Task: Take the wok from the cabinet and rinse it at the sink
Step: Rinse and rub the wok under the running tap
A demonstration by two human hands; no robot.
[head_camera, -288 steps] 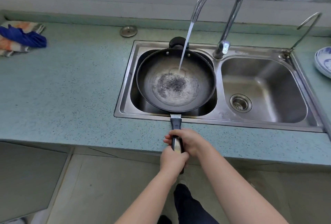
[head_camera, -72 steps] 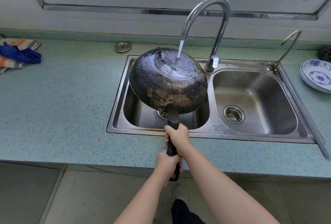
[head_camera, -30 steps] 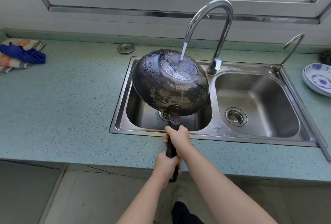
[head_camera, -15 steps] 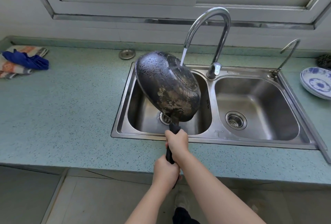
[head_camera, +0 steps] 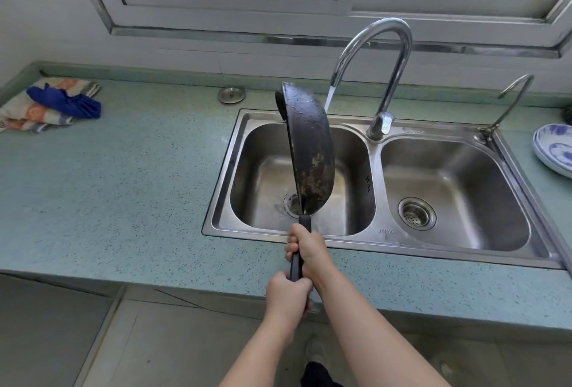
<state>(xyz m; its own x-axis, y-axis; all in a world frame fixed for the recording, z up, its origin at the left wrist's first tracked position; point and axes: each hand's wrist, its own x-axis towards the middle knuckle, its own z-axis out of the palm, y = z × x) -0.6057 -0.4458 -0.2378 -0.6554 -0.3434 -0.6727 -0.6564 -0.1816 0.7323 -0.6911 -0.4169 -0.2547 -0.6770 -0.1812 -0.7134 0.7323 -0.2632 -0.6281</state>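
1. The wok [head_camera: 311,154] stood on edge above the left basin [head_camera: 260,176], its scorched outer face turned right, where the stream [head_camera: 328,99] reached it.
2. The right hand [head_camera: 309,250] curled tight round the handle [head_camera: 296,265] just below the pan.
3. The left hand [head_camera: 288,297] gripped the handle's end.

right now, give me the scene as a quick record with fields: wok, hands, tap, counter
wok: held on edge over the left basin, sooty underside facing right
left hand: grips the handle's end
right hand: grips the handle nearer the wok
tap: running, stream falls onto the wok's underside
counter: cloths far left, round metal lid near the back, blue-and-white plates far right
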